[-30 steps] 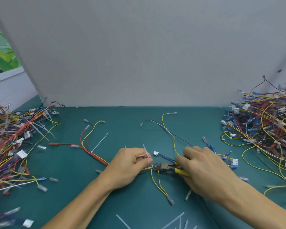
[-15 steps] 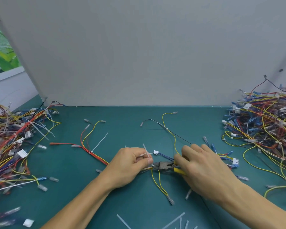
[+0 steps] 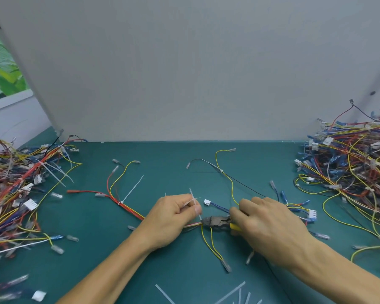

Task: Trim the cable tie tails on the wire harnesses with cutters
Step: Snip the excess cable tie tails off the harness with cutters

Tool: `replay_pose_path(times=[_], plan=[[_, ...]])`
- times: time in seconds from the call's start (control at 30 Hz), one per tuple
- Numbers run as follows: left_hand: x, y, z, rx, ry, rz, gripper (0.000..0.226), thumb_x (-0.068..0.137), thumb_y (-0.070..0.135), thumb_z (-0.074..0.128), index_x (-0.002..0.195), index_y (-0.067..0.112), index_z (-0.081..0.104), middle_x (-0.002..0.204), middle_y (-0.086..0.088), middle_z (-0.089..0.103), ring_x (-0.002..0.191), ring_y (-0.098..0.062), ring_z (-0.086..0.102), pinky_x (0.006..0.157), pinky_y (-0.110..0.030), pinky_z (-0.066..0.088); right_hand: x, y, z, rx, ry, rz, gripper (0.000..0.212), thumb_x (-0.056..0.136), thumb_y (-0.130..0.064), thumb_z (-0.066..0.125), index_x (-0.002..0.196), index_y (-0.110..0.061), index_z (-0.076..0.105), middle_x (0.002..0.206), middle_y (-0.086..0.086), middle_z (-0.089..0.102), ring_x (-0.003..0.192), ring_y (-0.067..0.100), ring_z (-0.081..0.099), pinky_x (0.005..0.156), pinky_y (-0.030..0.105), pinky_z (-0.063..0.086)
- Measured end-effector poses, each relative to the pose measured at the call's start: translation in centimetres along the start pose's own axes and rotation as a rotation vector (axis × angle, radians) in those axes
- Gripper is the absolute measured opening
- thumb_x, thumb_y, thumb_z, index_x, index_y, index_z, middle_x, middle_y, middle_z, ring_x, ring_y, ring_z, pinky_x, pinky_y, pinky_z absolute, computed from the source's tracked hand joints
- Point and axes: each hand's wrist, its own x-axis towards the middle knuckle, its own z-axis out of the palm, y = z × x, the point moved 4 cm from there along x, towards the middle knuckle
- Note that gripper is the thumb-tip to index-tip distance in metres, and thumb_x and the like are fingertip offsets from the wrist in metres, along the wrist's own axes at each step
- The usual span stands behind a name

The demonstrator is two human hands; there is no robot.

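Bench: teal mat (image 3: 92,270) under everything; we work at its near middle.
Offcuts (image 3: 230,294): cut white strips lying at the near edge.
Left hand (image 3: 171,218): curled, thumb and fingers pinching the tail (image 3: 191,194) upright, just left of the cutters.
Right hand (image 3: 270,224): wrapped round the yellow handles of the cutters (image 3: 216,222), nose pointing left at the tail's foot.
Jaws: look nearly closed at the tie; whether it is severed, we cannot tell.
Harness (image 3: 130,208): red, yellow and blue wires lie flat on the mat and pass under both hands; a second tail (image 3: 133,188) stands off its left branch, uncut.
Handling: we judge the harness light and limp, the tail springy and slick. Best pinched close above the tie head, with the wires pinned flat so the bundle cannot twist.
Piles: left pile (image 3: 15,189) and right pile (image 3: 355,163), heaped harnesses far out on either side.
Wall (image 3: 184,73): plain grey board behind.
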Motion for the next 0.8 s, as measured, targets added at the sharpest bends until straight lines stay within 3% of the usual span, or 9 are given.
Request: replay_pose_path(times=[0.07, 0.17, 0.23, 0.3, 0.4, 0.5, 0.57, 0.67, 0.8], plan=[[0.0, -0.1, -0.2, -0.184, 0.072, -0.074, 0.02, 0.087, 0.029, 0.054, 0.069, 0.02, 0.058, 0.056, 0.008, 0.038, 0.054, -0.012, 0.031, 0.054, -0.025, 0.027, 0.1, -0.1, -0.5, 0.113, -0.055, 0.058, 0.037, 0.065, -0.043, 0.084, 0.066, -0.017, 0.058, 0.06, -0.003, 0.05, 0.048, 0.024, 0.053, 0.038, 0.026, 0.035], [0.0, -0.6, -1.5, -0.724, 0.271, -0.215, 0.029, 0.096, 0.007, 0.041, 0.068, 0.014, 0.043, 0.054, 0.003, 0.033, 0.047, -0.012, 0.028, 0.051, -0.027, 0.025, 0.9, -0.1, -0.8, 0.316, -0.106, 0.214, 0.031, 0.089, -0.058, 0.051, 0.086, -0.028, 0.046, 0.083, -0.008, 0.043, 0.081, 0.023, 0.057, 0.058, 0.032, 0.039], [0.1, -0.5, -3.3, -0.933, 0.353, -0.216, 0.029, 0.097, 0.005, 0.033, 0.07, 0.013, 0.04, 0.055, 0.001, 0.035, 0.046, -0.012, 0.029, 0.046, -0.024, 0.027, 1.7, -0.6, -0.7, 0.489, -0.114, 0.26, 0.027, 0.09, -0.056, 0.05, 0.085, -0.03, 0.041, 0.088, -0.01, 0.042, 0.089, 0.022, 0.054, 0.069, 0.034, 0.044], [0.1, -0.4, -5.3, -0.969, 0.384, -0.203, 0.026, 0.099, 0.005, 0.032, 0.077, 0.01, 0.046, 0.055, 0.001, 0.038, 0.046, -0.011, 0.032, 0.043, -0.022, 0.029, 2.8, -1.8, -0.4, 0.585, -0.132, 0.247, 0.024, 0.09, -0.048, 0.053, 0.084, -0.028, 0.042, 0.088, -0.01, 0.045, 0.089, 0.021, 0.052, 0.074, 0.036, 0.046], [-0.3, -1.0, -7.0, -0.876, 0.394, -0.245, 0.022, 0.098, 0.0, 0.031, 0.092, 0.007, 0.051, 0.053, 0.0, 0.041, 0.045, -0.012, 0.035, 0.042, -0.022, 0.032, 3.4, -3.2, 0.5, 0.603, -0.165, 0.224, 0.018, 0.091, -0.039, 0.05, 0.085, -0.023, 0.044, 0.084, -0.008, 0.049, 0.082, 0.022, 0.048, 0.067, 0.034, 0.041], [-1.0, -2.1, -7.2, -0.719, 0.388, -0.358, 0.025, 0.09, -0.006, 0.031, 0.083, 0.01, 0.05, 0.051, 0.002, 0.032, 0.041, -0.011, 0.027, 0.043, -0.023, 0.024, 2.2, -2.8, 1.0, 0.582, -0.167, 0.197, 0.017, 0.088, -0.038, 0.052, 0.086, -0.024, 0.045, 0.082, -0.011, 0.047, 0.083, 0.019, 0.05, 0.067, 0.033, 0.038], [-1.3, -2.3, -7.0, -0.409, 0.341, -0.377, 0.023, 0.089, 0.002, 0.042, 0.073, 0.012, 0.056, 0.046, 0.006, 0.035, 0.038, -0.008, 0.029, 0.043, -0.022, 0.023, 1.0, -1.9, 1.1, 0.571, -0.171, 0.185, 0.016, 0.086, -0.04, 0.055, 0.089, -0.026, 0.047, 0.082, -0.014, 0.047, 0.082, 0.012, 0.049, 0.068, 0.028, 0.038], [-1.1, -1.5, -5.7, 0.287, 0.151, -0.26, 0.018, 0.084, 0.031, 0.062, 0.069, 0.023, 0.066, 0.05, 0.01, 0.053, 0.052, -0.001, 0.047, 0.05, -0.016, 0.034, -0.6, -0.7, 0.8, 0.554, -0.187, 0.192, 0.017, 0.085, -0.044, 0.057, 0.089, -0.029, 0.048, 0.084, -0.017, 0.046, 0.078, 0.007, 0.043, 0.073, 0.025, 0.04], [-0.2, -0.4, -3.1, 0.534, -0.008, -0.305, 0.039, 0.083, 0.051, 0.058, 0.065, 0.017, 0.061, 0.063, 0.005, 0.059, 0.077, -0.018, 0.058, 0.057, -0.027, 0.04, -0.9, -0.7, -0.1, 0.515, -0.223, 0.209, 0.022, 0.087, -0.051, 0.052, 0.091, -0.03, 0.053, 0.098, -0.014, 0.041, 0.086, 0.011, 0.051, 0.077, 0.03, 0.044]])
